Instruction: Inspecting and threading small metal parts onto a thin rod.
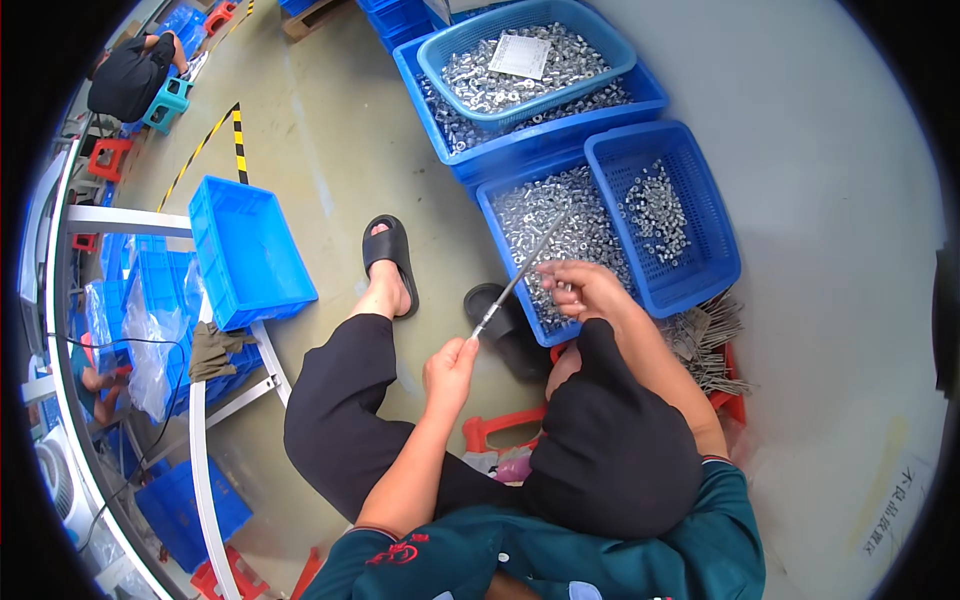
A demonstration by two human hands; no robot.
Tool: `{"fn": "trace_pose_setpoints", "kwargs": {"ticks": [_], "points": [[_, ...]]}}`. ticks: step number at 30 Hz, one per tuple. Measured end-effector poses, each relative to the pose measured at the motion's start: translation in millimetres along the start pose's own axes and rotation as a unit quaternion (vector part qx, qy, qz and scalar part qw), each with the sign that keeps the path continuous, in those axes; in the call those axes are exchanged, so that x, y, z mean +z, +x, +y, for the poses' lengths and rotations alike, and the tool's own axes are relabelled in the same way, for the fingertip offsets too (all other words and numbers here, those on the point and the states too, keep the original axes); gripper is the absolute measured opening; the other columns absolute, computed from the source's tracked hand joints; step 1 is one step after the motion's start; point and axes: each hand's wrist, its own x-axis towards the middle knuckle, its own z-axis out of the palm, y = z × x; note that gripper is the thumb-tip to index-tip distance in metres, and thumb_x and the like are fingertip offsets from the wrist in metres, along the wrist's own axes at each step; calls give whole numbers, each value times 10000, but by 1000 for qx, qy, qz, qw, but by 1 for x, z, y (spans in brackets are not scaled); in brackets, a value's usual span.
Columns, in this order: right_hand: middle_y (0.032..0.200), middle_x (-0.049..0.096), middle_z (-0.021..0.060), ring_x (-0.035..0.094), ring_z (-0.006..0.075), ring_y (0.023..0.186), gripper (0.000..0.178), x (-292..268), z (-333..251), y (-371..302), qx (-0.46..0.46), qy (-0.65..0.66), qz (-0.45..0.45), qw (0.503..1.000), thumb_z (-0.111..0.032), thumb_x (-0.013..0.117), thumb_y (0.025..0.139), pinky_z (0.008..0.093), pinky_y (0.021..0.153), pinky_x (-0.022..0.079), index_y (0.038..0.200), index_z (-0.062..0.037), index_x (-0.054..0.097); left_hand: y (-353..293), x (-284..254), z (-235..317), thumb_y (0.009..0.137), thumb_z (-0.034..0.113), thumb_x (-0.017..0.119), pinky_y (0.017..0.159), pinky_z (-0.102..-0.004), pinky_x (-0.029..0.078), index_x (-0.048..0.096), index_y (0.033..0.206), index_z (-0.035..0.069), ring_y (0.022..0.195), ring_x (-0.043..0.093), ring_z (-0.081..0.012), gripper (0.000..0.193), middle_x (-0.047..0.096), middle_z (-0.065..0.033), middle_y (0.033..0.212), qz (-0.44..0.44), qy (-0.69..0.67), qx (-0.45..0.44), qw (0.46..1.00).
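My left hand is closed around the lower end of a thin metal rod, which slants up and to the right over a blue bin. Small silver sleeves appear to be threaded on the rod just above my left fist. Loose silver metal pieces, small and ring-like, fill the bin. Over the bin's near right part is my right hand, its fingers curled together beside the rod. Whatever those fingers pinch is too small to make out.
A blue basket with fewer silver pieces overlaps the bin's right side. Behind it, a light-blue basket sits in a larger bin. Many thin rods lie by my right forearm. An empty blue crate and white frame stand left; another person sits far left.
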Motion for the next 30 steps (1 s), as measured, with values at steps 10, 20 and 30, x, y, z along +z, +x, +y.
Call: {"fn": "trace_pose_setpoints", "kwargs": {"ticks": [10, 20, 30], "points": [[664, 494, 18, 343, 27, 426, 215, -17, -24, -2, -74, 173, -90, 978, -257, 490, 932, 157, 345, 235, 892, -52, 543, -12, -9, 4, 855, 300, 588, 437, -320, 290, 439, 608, 29, 455, 326, -108, 396, 333, -58, 481, -12, 23, 5, 1000], [645, 444, -12, 328, 34, 451, 214, -6, -31, -7, -96, 71, -21, 993, -242, 551, 899, 162, 364, 230, 859, -32, 566, -16, -10, 14, 861, 258, 589, 431, -294, 266, 423, 604, 26, 492, 303, -66, 384, 312, -3, 498, -16, 58, 6, 998], [581, 444, -46, 330, 21, 436, 120, 16, -42, -17, -172, -187, 73, 965, -126, 620, 830, 176, 384, 210, 856, -11, 597, -15, -15, 11, 850, 324, 585, 459, -351, 334, 487, 647, 37, 444, 381, -175, 366, 407, -99, 499, -21, 63, -1, 998]]}}
